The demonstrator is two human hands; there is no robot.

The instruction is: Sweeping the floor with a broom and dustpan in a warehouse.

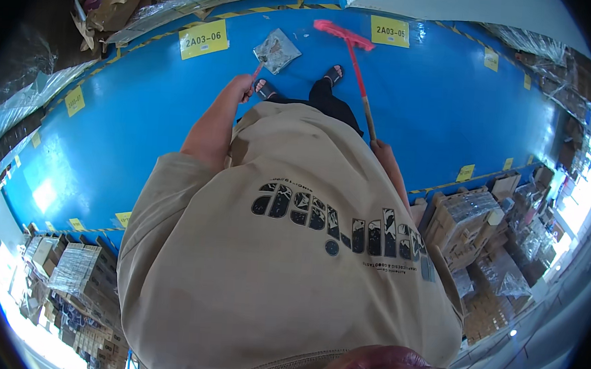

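My left hand [243, 87] is closed round the thin reddish handle of a dustpan [281, 49]. The pan, squarish and grey-white with dirt or scraps on it, is low by the floor in front of my left foot. A red push broom [356, 70] slants down on the right, its lower shaft red and its upper end wood-coloured. My right hand [381, 149] grips that upper end, partly hidden by my shirt. The broom's wide red head [344, 34] is on the floor ahead of my right foot, apart from the dustpan.
Blue floor [449, 106] spreads around me, with yellow floor labels [204, 39] and a yellow-black striped line [259, 9]. Plastic-wrapped goods and cardboard [185, 2] stand at the far left. Wooden crates [466, 218] and wrapped pallets [84, 270] line the near side.
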